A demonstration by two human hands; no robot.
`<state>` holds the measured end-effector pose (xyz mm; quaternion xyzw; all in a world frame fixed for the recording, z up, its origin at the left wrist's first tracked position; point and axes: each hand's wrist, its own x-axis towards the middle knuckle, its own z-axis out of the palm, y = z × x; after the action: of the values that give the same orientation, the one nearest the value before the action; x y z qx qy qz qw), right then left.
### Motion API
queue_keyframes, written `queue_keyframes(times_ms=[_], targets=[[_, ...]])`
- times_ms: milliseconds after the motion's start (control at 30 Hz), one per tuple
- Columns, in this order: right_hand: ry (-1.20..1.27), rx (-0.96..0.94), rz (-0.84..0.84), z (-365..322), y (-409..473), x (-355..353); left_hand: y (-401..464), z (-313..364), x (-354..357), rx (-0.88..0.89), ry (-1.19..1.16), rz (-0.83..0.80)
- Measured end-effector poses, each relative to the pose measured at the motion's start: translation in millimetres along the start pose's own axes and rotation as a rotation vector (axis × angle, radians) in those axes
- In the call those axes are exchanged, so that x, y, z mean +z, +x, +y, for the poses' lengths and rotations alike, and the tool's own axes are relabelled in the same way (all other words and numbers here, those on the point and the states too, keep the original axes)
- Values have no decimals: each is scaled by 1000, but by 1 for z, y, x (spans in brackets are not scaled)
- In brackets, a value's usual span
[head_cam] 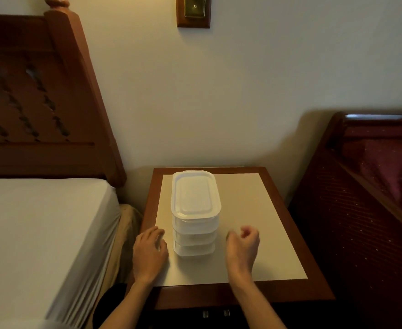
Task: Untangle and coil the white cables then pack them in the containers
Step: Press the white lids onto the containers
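Note:
A stack of three white plastic containers (195, 214) with lids stands on the bedside table (249, 210), left of its middle. My left hand (149, 252) rests on the table's left edge just beside the stack's base, fingers loosely curled, holding nothing. To the right of the stack, a short gap away, my right hand (242, 245) hovers with fingers curled in and nothing in it. No white cable shows outside the containers; their cloudy walls hide what is inside.
A bed with a white sheet (41, 233) and a wooden headboard (43, 96) stands at the left. A dark red upholstered chair (366, 198) is close on the right. The wall is behind the table.

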<state>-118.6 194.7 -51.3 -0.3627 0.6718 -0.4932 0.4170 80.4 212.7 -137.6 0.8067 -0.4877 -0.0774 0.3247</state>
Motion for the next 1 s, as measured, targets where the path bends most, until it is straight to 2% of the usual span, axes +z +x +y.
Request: queue_keyframes(times_ms=[67, 167, 367, 600, 767, 867, 933, 1000], targets=[[-43, 160, -142, 32, -18, 1, -3, 1, 3, 45, 61, -17], [0, 254, -308, 51, -46, 13, -5, 1, 4, 88, 126, -100], [184, 333, -290, 43, -45, 27, -7, 0, 2, 90, 177, -139], [56, 248, -362, 37, 8, 13, -8, 1, 4, 87, 149, -97], [-52, 85, -200, 33, 40, 19, -10, 2, 3, 79, 124, -94], [-47, 47, -234, 37, 26, 19, -9, -1, 5, 69, 99, -93], [-26, 9, -275, 43, 12, 19, -4, -2, 5, 33, 34, -71], [7, -32, -294, 48, 8, 19, 1, 5, -2, -92, -187, -46]])
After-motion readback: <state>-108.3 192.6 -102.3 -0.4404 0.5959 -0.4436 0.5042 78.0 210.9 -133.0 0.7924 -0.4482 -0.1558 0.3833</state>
